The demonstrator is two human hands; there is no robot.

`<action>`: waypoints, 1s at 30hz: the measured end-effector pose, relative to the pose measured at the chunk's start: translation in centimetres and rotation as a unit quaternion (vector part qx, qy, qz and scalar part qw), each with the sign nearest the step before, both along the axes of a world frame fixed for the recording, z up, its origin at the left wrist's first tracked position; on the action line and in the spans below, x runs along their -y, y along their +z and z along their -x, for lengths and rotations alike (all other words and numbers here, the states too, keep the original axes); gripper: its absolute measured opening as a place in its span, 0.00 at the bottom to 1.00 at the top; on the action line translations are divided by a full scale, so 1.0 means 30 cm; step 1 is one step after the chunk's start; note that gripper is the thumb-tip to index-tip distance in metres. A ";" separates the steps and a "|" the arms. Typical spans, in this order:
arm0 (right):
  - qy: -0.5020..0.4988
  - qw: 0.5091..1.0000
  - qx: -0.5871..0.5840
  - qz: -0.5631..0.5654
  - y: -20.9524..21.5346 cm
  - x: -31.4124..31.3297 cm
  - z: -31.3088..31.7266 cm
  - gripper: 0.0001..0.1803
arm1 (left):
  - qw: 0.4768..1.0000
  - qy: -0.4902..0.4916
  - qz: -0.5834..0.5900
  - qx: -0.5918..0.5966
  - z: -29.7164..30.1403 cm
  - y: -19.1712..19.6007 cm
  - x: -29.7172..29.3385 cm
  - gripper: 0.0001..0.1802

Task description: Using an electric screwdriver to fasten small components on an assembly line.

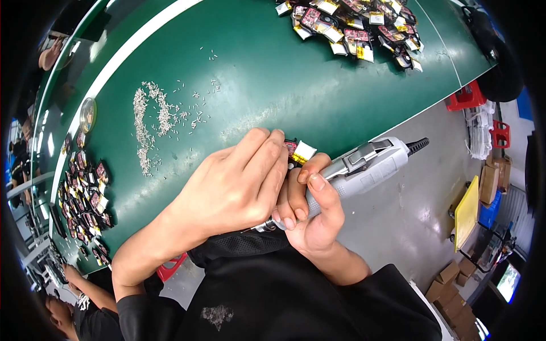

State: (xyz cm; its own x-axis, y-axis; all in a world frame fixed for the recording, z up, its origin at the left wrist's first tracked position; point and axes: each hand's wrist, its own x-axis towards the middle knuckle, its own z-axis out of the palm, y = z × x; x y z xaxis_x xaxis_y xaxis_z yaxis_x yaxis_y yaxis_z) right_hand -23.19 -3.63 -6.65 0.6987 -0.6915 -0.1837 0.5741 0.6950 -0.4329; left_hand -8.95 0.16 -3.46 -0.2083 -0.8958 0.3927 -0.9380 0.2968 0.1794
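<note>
My left hand (239, 182) is closed, its fingers bent and pressed together around a small electronic device. Past the fingertips show the device's red circuit board (290, 148) and its silver battery pouch (305, 151) with yellow tape; the rest is covered. A grey electric screwdriver (367, 170) lies in my right hand (318, 219), with the thumb and fingers curled round its body. Its cable end points to the right and its metal nose (266, 226) to the lower left, beneath my left hand. My two hands meet near the table's front edge.
Many small loose screws (164, 116) are scattered on the green table (244, 74). Piles of similar devices lie at the far right (358, 28) and at the left (85, 199). A small round dish (87, 115) stands near the left edge. Another person's arm (91, 290) reaches in at lower left.
</note>
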 end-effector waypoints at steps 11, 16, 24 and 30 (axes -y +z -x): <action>0.076 0.990 0.089 0.084 0.032 0.108 0.048 0.04 | 1.000 0.012 -0.020 0.006 -0.005 -0.016 -0.025 0.17; -0.006 0.968 0.077 0.240 0.163 0.288 0.059 0.10 | 0.997 0.003 -0.081 -0.021 0.009 0.010 -0.034 0.21; 0.090 0.937 0.071 0.329 0.149 0.396 -0.027 0.16 | 0.998 -0.016 -0.046 0.034 -0.011 -0.019 -0.039 0.21; 0.064 0.936 0.053 0.343 0.107 0.390 -0.046 0.18 | 0.997 -0.023 -0.060 0.035 -0.018 -0.015 -0.035 0.22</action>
State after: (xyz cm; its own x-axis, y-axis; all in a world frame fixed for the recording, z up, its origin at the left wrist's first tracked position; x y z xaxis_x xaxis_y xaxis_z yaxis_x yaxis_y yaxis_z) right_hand -21.81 -15.32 -3.44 0.7734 -0.5300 0.3478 0.5701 0.3416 -0.7472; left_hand -8.41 1.20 -3.89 -0.2735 -0.9245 0.2656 -0.9355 0.3199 0.1501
